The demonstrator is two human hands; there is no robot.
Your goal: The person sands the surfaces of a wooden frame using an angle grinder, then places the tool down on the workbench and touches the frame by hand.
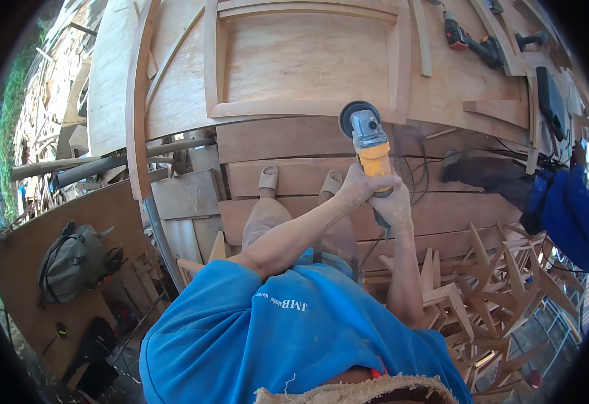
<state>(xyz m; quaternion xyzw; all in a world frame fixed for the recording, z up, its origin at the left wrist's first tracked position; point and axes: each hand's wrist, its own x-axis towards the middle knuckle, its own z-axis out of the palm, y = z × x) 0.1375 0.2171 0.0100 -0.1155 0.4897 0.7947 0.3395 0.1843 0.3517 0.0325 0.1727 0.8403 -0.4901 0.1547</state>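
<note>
A yellow and grey angle grinder point(374, 149) is held upright in the view, its dark disc at the lower rail of a wooden frame point(301, 108). Whether the disc touches the wood I cannot tell. My left hand point(358, 186) is closed round the grinder's yellow body from the left. Closed on its rear end, near the cord, is my right hand point(395, 205). The frame lies on a large plywood sheet point(109, 87).
At the upper right lie a cordless drill point(454, 32) and a black case point(550, 101). Wooden pieces point(486, 289) are heaped at the lower right, near a person in blue point(572, 215). A backpack point(73, 262) rests at left. The grinder's cord trails rightward.
</note>
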